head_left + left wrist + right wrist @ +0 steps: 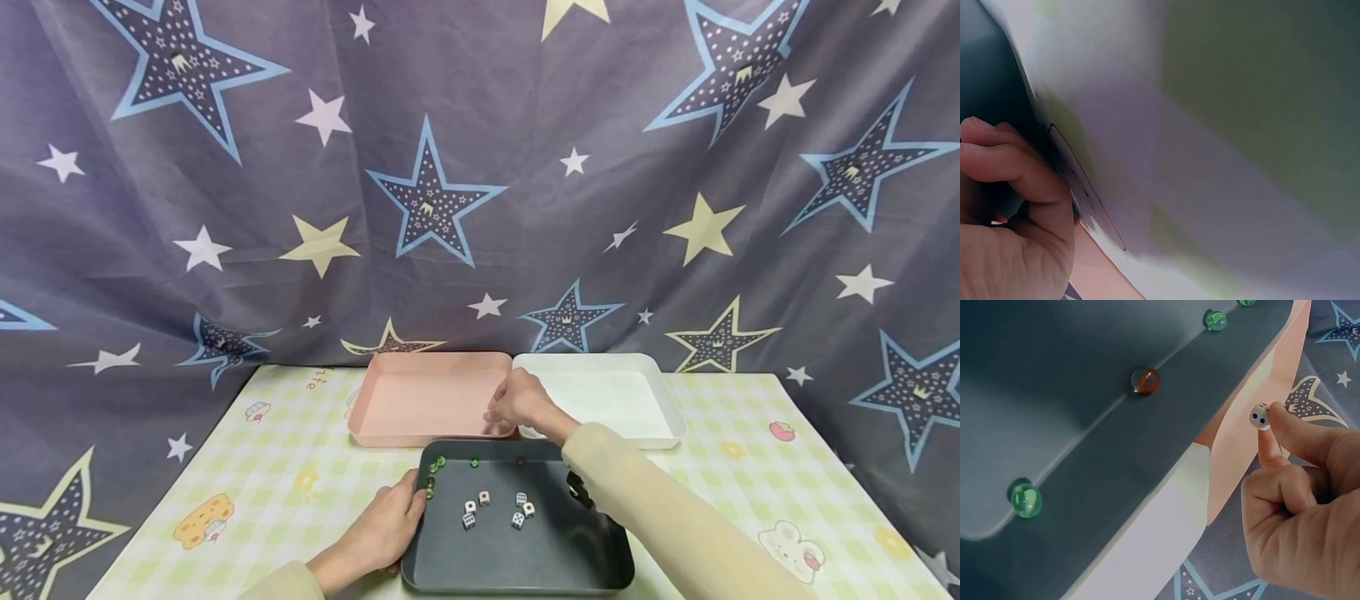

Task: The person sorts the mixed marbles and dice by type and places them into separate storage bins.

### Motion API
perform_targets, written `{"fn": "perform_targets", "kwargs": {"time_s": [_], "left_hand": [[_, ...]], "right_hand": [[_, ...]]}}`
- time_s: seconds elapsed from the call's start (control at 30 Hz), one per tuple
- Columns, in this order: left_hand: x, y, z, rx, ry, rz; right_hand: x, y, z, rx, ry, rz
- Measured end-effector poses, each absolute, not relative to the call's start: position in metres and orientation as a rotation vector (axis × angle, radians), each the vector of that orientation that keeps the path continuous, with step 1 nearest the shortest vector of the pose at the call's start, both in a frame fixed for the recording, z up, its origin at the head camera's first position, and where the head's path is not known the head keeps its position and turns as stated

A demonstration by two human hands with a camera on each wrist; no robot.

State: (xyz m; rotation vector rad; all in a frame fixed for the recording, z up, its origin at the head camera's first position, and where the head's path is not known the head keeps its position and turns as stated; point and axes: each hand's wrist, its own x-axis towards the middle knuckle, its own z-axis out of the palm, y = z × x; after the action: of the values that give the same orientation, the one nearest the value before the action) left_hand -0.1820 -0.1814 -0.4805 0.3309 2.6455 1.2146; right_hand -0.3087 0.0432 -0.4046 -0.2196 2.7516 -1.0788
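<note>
Past the dark tray [555, 558], the right hand [521, 402] pinches a die [1259, 417] at the right edge of the pink tray [427, 396]; the left hand [382, 525] grips the dark tray's left rim. Checked cloth [322, 450] stretches to both sides, starry curtain [465, 67] behind.

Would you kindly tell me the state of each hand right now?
Left hand: closed, holding the dark tray by its edge.
Right hand: closed, pinching a white die.

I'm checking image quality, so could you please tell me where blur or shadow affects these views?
Left wrist: the tablecloth looks blurred, dim at upper right; right wrist: the die held by the right hand is fairly sharp, while shadow darkens part of the gray tray; head: lighting is fairly even, without strong glare.
</note>
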Motion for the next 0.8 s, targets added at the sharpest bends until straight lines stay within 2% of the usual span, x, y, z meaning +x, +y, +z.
{"fn": "perform_targets", "kwargs": {"time_s": [0.8], "left_hand": [[-0.1820, -0.1813, -0.4807, 0.316, 2.647, 1.215]], "right_hand": [[-0.3150, 0.0356, -0.4135, -0.223, 2.839, -0.974]]}}
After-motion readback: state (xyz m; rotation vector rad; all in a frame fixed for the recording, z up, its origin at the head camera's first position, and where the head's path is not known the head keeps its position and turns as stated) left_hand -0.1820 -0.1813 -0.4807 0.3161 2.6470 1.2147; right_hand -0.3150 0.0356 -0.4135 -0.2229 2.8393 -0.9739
